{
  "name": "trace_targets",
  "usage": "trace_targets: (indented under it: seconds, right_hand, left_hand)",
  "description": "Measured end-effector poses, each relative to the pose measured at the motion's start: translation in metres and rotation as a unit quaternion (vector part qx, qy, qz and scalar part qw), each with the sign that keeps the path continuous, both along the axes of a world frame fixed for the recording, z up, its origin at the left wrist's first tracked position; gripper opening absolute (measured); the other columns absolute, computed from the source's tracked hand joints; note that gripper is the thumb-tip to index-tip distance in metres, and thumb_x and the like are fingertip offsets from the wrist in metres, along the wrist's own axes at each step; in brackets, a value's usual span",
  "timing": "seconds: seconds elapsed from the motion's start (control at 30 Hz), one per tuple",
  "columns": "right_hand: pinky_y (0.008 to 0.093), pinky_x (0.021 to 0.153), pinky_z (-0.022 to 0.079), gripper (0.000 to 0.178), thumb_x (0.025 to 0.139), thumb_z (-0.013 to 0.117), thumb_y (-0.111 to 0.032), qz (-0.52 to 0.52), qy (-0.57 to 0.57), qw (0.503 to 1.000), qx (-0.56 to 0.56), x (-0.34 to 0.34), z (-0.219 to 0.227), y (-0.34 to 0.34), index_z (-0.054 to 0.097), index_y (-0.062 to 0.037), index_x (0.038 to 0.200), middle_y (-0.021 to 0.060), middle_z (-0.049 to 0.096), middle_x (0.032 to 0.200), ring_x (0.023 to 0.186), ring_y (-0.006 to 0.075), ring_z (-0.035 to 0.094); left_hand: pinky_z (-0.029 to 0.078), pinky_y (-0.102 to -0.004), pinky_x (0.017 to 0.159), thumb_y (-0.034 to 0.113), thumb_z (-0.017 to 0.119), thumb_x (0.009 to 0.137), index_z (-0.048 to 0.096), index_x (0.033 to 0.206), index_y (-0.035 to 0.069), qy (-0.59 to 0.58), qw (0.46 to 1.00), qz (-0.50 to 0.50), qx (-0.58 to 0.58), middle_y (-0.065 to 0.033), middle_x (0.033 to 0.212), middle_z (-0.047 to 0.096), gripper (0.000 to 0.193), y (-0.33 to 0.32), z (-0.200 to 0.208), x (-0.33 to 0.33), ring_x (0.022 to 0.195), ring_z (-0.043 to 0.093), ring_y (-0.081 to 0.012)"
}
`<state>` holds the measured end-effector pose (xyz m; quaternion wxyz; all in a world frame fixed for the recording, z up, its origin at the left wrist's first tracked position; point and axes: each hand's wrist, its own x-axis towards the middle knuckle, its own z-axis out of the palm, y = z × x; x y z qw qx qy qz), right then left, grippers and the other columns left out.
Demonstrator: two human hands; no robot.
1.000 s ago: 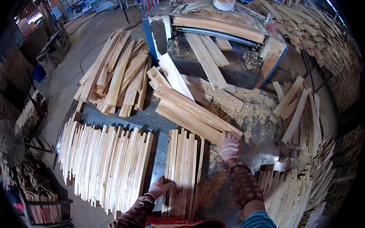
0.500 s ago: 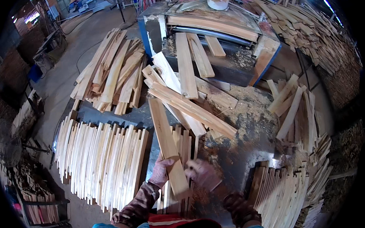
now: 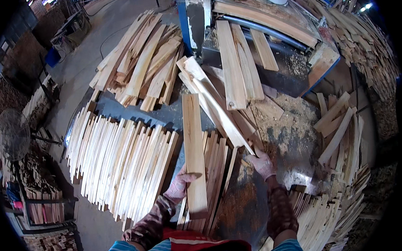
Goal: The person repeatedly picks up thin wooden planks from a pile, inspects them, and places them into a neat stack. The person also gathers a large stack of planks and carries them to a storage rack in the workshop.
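Observation:
My left hand [image 3: 178,185], in a pinkish knit glove, is closed around the left edge of a flat wooden board [image 3: 193,135]. The board points away from me, above a row of standing wooden strips [image 3: 215,163]. My right hand [image 3: 262,164], gloved too, is closed on the near end of a long pale plank [image 3: 221,113]. That plank slants to the far left, over other loose boards. Its underside and my right fingertips are partly hidden. Farther off, several boards [image 3: 233,69] lean out from a blue-sided machine [image 3: 261,20] with a metal roller.
A tight row of pale strips [image 3: 121,163] stands at the left, with a heap of rough boards [image 3: 138,60] behind it. Sawdust [image 3: 287,125] covers part of the dark tabletop. More stacked strips [image 3: 312,217] and loose boards [image 3: 339,127] are at the right. A fan [image 3: 13,134] stands far left.
My right hand has moved right and forward from beside the held board and now grips a pale plank's end. The left-hand board stands straighter. The whole view has shifted.

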<state>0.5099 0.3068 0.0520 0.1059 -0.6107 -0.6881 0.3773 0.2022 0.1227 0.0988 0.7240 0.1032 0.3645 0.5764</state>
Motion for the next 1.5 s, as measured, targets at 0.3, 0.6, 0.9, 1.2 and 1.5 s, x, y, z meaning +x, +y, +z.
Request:
trace_targets:
  seconds: [0.3, 0.6, 0.9, 1.2, 1.5]
  right_hand:
    - [0.0268, 0.08, 0.051, 0.028, 0.096, 0.063, -0.016, -0.285, 0.443, 0.848, -0.057, 0.08, -0.043, -0.204, 0.07, 0.0055, 0.112, 0.0032, 0.071, 0.098, 0.088, 0.0118, 0.064]
    - [0.0272, 0.082, 0.05, 0.032, 0.095, 0.063, -0.02, -0.356, 0.339, 0.871, 0.01, 0.061, 0.0, -0.259, 0.07, 0.0041, 0.114, 0.0056, 0.073, 0.099, 0.089, 0.0121, 0.063]
    - [0.0363, 0.096, 0.051, 0.063, 0.092, 0.069, -0.028, -0.138, 0.167, 0.976, -0.003, 0.017, 0.045, -0.243, 0.047, 0.003, 0.143, 0.0218, 0.064, 0.13, 0.116, 0.0297, 0.065]
    - [0.0447, 0.103, 0.047, 0.084, 0.076, 0.077, -0.025, -0.051, 0.143, 0.975, 0.165, -0.051, 0.108, -0.253, 0.038, -0.003, 0.147, 0.0264, 0.049, 0.139, 0.128, 0.0417, 0.051]
    - [0.0425, 0.095, 0.051, 0.045, 0.087, 0.059, -0.016, -0.235, -0.223, 0.94, 0.104, 0.154, -0.014, -0.395, 0.057, -0.0059, 0.131, 0.0139, 0.066, 0.117, 0.109, 0.0355, 0.064]
  left_hand:
    - [0.054, -0.0463, 0.096, 0.068, 0.054, 0.091, 0.057, 0.134, 0.003, -0.099, 0.995, -0.004, -0.023, -0.0156, 0.121, 0.067, 0.078, -0.03, 0.005, 0.013, 0.106, 0.067, -0.0286]
    - [0.061, -0.0491, 0.082, 0.037, 0.069, 0.093, 0.061, 0.116, -0.001, -0.117, 0.993, 0.011, -0.017, -0.0153, 0.095, 0.069, 0.045, -0.064, -0.01, 0.024, 0.081, 0.071, -0.0315]
    - [0.051, -0.0388, 0.101, 0.01, 0.067, 0.09, 0.058, 0.132, 0.002, 0.046, 0.998, 0.014, 0.034, -0.009, 0.12, 0.067, 0.044, -0.061, 0.013, 0.029, 0.112, 0.064, -0.023]
    - [0.052, -0.0288, 0.089, 0.008, 0.069, 0.092, 0.059, 0.133, 0.006, 0.172, 0.975, -0.123, 0.066, -0.0027, 0.114, 0.068, 0.042, -0.057, 0.055, 0.096, 0.099, 0.063, -0.0128]
    - [0.03, -0.0409, 0.118, 0.032, 0.072, 0.093, 0.017, 0.159, 0.005, 0.333, 0.941, -0.016, 0.053, -0.0203, 0.157, 0.032, 0.09, 0.055, 0.006, 0.021, 0.144, 0.034, -0.0307]
